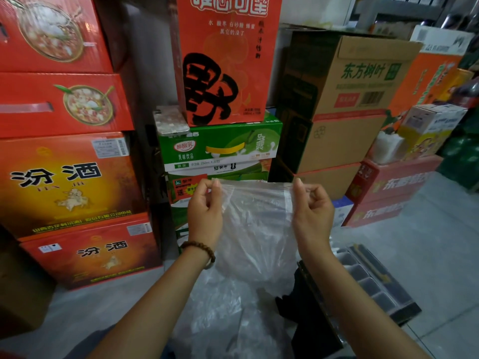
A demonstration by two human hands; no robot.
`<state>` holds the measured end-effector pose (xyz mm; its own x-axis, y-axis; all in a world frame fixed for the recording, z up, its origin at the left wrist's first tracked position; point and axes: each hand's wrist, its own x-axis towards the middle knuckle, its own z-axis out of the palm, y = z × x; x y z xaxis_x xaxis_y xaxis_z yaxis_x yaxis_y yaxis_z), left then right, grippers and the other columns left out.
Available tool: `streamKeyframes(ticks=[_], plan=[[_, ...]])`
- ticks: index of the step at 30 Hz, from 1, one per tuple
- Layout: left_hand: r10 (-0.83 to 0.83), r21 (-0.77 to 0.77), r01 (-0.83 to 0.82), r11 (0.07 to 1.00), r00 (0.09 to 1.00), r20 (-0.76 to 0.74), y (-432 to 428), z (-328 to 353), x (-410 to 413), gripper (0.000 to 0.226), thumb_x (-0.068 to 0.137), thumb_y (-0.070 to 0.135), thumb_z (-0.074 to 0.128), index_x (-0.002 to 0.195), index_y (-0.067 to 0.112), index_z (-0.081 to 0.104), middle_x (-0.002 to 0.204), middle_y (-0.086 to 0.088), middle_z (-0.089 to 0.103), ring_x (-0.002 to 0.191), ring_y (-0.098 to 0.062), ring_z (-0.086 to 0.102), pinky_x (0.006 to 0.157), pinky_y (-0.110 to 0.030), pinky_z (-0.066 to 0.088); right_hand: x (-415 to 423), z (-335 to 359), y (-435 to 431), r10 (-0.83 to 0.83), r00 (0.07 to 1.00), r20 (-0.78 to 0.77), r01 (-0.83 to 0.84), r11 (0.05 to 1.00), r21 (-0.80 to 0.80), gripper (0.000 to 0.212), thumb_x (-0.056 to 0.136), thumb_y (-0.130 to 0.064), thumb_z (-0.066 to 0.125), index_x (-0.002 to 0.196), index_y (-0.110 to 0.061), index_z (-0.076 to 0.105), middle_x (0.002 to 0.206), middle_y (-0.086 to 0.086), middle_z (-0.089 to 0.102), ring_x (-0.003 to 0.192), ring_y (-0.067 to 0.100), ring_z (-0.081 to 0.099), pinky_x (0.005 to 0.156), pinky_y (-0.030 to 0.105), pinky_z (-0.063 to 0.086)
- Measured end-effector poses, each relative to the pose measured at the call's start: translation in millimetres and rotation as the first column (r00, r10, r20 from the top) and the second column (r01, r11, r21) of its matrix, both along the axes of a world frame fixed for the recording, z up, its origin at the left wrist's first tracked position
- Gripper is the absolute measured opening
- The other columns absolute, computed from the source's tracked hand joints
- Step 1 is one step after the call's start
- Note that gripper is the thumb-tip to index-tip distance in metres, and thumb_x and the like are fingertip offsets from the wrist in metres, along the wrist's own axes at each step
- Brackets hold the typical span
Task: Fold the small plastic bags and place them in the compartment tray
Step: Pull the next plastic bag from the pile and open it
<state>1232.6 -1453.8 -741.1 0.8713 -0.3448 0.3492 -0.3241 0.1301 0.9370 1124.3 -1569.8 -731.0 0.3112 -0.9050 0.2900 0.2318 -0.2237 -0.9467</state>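
A clear small plastic bag (256, 224) hangs stretched flat in the air between my hands. My left hand (204, 206), with a bead bracelet on its wrist, pinches the bag's top left corner. My right hand (312, 206) pinches the top right corner. Below the bag lies a heap of more clear plastic bags (223, 314) on the floor. The dark compartment tray (373, 278) sits low at the right, partly hidden behind my right forearm, with several grey cells showing.
Stacked cartons wall the space: red and orange boxes (64, 177) at left, green milk-drink boxes (220, 149) straight ahead, brown cartons (344, 104) at right. A phone (171, 120) lies on the green box. A black object (305, 320) sits beside the tray on the grey floor (427, 242).
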Motion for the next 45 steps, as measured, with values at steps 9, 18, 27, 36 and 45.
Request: streamKeyframes(ticks=[9, 18, 27, 36, 45], plan=[[-0.194, 0.39, 0.037, 0.92, 0.908, 0.372, 8, 2, 14, 0.05, 0.08, 0.067, 0.05, 0.111, 0.029, 0.06, 0.109, 0.022, 0.05, 0.108, 0.002, 0.043, 0.094, -0.013, 0.03, 2, -5, 5, 0.228, 0.968, -0.109, -0.226, 0.974, 0.023, 0.026, 0.094, -0.023, 0.061, 0.069, -0.016, 0.057, 0.054, 0.002, 0.049, 0.047, 0.01, 0.044, 0.049, 0.017, 0.041], [-0.116, 0.172, 0.109, 0.979, 0.993, 0.03, 5, -3, 20, 0.022, 0.092, 0.026, 0.06, 0.07, 0.019, 0.061, 0.073, 0.007, 0.067, 0.072, 0.001, 0.062, 0.073, -0.012, 0.045, -2, -4, 6, 0.542, 0.805, -0.241, -0.503, 0.839, 0.207, 0.016, 0.088, -0.022, 0.069, 0.085, -0.006, 0.067, 0.075, 0.005, 0.07, 0.065, 0.013, 0.065, 0.059, 0.021, 0.051], [-0.304, 0.232, 0.329, 0.915, 0.943, -0.139, 13, 2, 31, 0.027, 0.082, 0.042, 0.063, 0.093, 0.018, 0.069, 0.087, 0.004, 0.072, 0.078, -0.006, 0.066, 0.068, -0.015, 0.05, -4, -6, 3, 0.607, 0.717, -0.341, -0.581, 0.792, 0.189, 0.016, 0.089, -0.021, 0.067, 0.083, -0.006, 0.068, 0.077, 0.008, 0.07, 0.068, 0.015, 0.065, 0.063, 0.021, 0.052], [0.098, 0.065, -0.092, 0.994, 0.99, -0.099, 23, 7, 54, 0.009, 0.091, 0.024, 0.061, 0.099, 0.02, 0.065, 0.074, 0.01, 0.063, 0.054, 0.013, 0.057, 0.051, -0.004, 0.043, -13, 9, -18, 0.63, 0.74, -0.235, -0.554, 0.77, 0.317, 0.051, 0.081, -0.054, 0.051, 0.109, -0.015, 0.066, 0.1, 0.0, 0.072, 0.091, 0.01, 0.068, 0.076, 0.024, 0.052], [0.186, 0.029, -0.184, 0.983, 0.973, -0.134, 25, 2, 59, 0.026, 0.091, 0.025, 0.061, 0.108, 0.006, 0.066, 0.078, 0.008, 0.063, 0.056, 0.015, 0.058, 0.053, -0.003, 0.044, -19, 3, -19, 0.693, 0.64, -0.332, -0.614, 0.721, 0.322, 0.054, 0.076, -0.04, 0.064, 0.112, 0.0, 0.063, 0.118, 0.014, 0.066, 0.11, 0.019, 0.064, 0.093, 0.03, 0.055]])
